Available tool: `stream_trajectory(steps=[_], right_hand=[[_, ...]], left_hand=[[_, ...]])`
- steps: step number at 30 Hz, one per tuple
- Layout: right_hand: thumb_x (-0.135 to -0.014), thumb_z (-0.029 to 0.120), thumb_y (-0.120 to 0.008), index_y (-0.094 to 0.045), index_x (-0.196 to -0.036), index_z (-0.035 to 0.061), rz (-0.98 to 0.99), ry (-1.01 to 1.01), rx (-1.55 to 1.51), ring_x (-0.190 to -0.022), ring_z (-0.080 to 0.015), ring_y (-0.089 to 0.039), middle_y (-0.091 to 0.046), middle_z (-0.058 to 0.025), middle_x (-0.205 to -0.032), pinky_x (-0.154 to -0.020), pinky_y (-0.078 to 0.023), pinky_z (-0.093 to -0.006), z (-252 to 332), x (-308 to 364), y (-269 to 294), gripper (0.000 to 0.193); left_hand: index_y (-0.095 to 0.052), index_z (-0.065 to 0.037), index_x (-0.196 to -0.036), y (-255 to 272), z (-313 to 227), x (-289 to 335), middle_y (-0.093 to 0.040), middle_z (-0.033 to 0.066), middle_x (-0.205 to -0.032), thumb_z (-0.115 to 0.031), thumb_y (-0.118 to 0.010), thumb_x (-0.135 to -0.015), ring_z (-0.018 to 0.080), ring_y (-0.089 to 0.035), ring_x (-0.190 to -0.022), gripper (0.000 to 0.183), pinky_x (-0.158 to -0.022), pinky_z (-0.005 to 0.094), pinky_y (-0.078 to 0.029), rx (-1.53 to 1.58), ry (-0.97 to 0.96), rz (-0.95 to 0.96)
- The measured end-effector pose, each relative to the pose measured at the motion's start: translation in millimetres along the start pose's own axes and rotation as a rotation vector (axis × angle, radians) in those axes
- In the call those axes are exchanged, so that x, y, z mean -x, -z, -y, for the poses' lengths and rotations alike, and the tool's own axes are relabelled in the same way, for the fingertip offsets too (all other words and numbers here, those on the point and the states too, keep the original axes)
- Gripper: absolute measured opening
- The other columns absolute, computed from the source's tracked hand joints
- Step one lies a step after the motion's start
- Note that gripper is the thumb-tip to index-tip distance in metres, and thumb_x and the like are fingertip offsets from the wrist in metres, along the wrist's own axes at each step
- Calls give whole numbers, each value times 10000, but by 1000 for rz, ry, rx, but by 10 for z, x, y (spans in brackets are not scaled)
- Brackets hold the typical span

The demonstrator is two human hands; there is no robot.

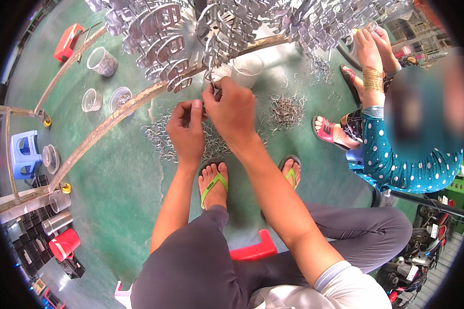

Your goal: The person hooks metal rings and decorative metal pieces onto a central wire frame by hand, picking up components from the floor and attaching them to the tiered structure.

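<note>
Clusters of grey metal parts (pixel 162 41) hang in linked strings above and in front of my hands. My right hand (pixel 232 110) is raised to the lower end of one string, its thumb and finger pinched on a thin curved metal hook (pixel 210 77). Just left of it, my left hand (pixel 187 134) has its fingers curled in and its thumb up. What it holds, if anything, is too small to tell. Below both hands, a spread of loose metal hooks (pixel 162 139) lies on the green floor, partly hidden by my hands. A browner pile of hooks (pixel 286 110) lies to the right.
A rusty bar (pixel 105 126) curves across below the hanging parts. Clear plastic tubs (pixel 102 62) stand beyond it, near a blue stool (pixel 26 154). At the right sits a co-worker in a dotted teal top (pixel 397 165), hands (pixel 371 49) raised to the hanging parts.
</note>
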State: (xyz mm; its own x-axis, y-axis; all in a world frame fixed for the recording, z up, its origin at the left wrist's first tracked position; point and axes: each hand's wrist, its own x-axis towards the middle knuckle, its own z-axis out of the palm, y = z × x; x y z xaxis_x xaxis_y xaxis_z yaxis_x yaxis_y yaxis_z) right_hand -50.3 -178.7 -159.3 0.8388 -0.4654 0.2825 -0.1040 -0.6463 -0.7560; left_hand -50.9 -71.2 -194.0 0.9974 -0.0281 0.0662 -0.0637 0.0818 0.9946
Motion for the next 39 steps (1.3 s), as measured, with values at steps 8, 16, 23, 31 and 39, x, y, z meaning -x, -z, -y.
stream_trajectory(steps=[8,16,23,31,39], right_hand=[[-787,143,-716,-555,-748,24,43,241,-33,-661,-406,-649,-636,-193,-693,-581,-514,-473,-124,5,186,204],[-799,166,-740,-660,-894,-4,190,153,-277,-700,-380,-665,-667,-211,-772,-595,-518,-438,-284,122,319,211],[-810,169,-720,-686,-952,-8,571,-202,349,-847,-387,-680,-690,-207,-1003,-754,-544,-491,-1433,523,-227,230],[-834,61,-587,-669,-861,10,640,389,305,-928,-361,-658,-640,-177,-945,-798,-553,-461,-1576,564,-670,100],[-795,80,-609,-677,-820,9,751,270,439,-866,-362,-678,-675,-190,-932,-787,-561,-456,-1658,596,-547,100]], left_hand=[[-686,1,-1086,-135,-428,-119,-688,52,-841,-55,-709,-906,86,-645,-743,190,-676,227,-510,-304,-309,60],[-720,22,-1003,-44,-451,-189,-695,32,-883,-49,-741,-886,82,-648,-766,138,-682,217,-510,-272,-263,97],[-721,28,-982,58,-523,-224,-708,36,-853,-61,-742,-891,89,-661,-781,129,-721,218,-519,-238,-182,148],[-720,53,-1026,20,-662,-166,-732,64,-876,-64,-744,-884,102,-685,-795,186,-732,235,-541,-152,-82,202],[-707,80,-1026,-31,-729,-79,-732,79,-872,-45,-727,-889,109,-688,-797,187,-741,240,-542,-177,-29,190]])
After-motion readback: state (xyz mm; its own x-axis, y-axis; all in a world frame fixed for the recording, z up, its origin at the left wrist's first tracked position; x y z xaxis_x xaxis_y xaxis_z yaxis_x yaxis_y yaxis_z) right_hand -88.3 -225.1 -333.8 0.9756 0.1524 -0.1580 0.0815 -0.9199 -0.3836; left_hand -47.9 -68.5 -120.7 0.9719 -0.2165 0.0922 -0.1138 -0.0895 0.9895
